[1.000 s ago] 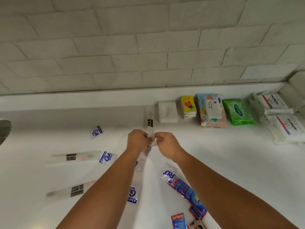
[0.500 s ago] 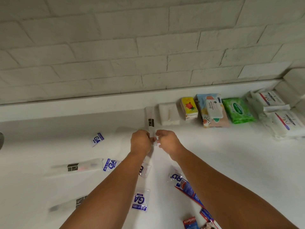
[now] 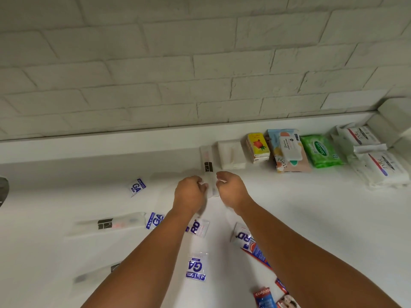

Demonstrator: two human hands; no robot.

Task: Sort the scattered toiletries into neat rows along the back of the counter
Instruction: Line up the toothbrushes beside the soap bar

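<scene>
A clear wrapped toothbrush packet (image 3: 208,166) lies end-on against the back ledge, just left of a white packet (image 3: 231,154). My left hand (image 3: 191,193) and my right hand (image 3: 231,190) sit on either side of its near end, fingers curled and pinching the wrapper. To the right runs a row: a yellow tissue pack (image 3: 258,147), a pastel wipes pack (image 3: 287,150), a green wipes pack (image 3: 321,151) and two white soap packs (image 3: 382,170). Scattered nearer me are blue-print sachets (image 3: 136,187), another toothbrush packet (image 3: 111,224) and a Colgate tube (image 3: 264,297).
The white counter (image 3: 311,218) ends at a low ledge below a white brick wall (image 3: 200,74). A dark tap edge (image 3: 3,190) shows at far left. More sachets (image 3: 196,266) and a red-blue packet (image 3: 255,252) lie between my forearms.
Both hands have slid the toothbrush packet a little farther toward the back ledge, and they now sit slightly farther apart at its near end.
</scene>
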